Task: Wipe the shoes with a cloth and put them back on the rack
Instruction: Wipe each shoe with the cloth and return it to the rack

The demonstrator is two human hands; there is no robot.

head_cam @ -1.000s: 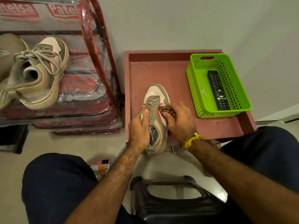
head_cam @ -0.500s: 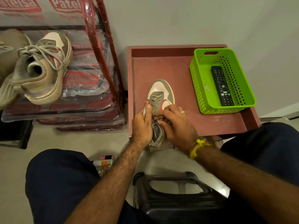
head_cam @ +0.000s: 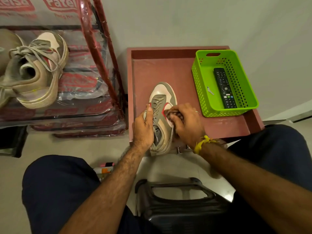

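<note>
A beige and grey sneaker (head_cam: 163, 95) with a red side stripe lies toe-away on the reddish tray table (head_cam: 179, 68). My left hand (head_cam: 143, 128) grips its left side near the laces. My right hand (head_cam: 186, 123) presses a dark bunched cloth (head_cam: 173, 114) against the shoe's right side. The matching sneaker (head_cam: 36, 71) lies on the shoe rack (head_cam: 101, 53) at the left, heel toward me, laces loose.
A green plastic basket (head_cam: 243, 92) with a black remote (head_cam: 224, 87) sits on the table's right part. The rack is wrapped in clear printed plastic. A dark stool (head_cam: 177, 206) stands between my knees. Small bottles (head_cam: 105, 168) lie on the floor.
My right hand with the cloth has slid from the top of the shoe, by the laces, back to its right side. My left hand keeps its grip.
</note>
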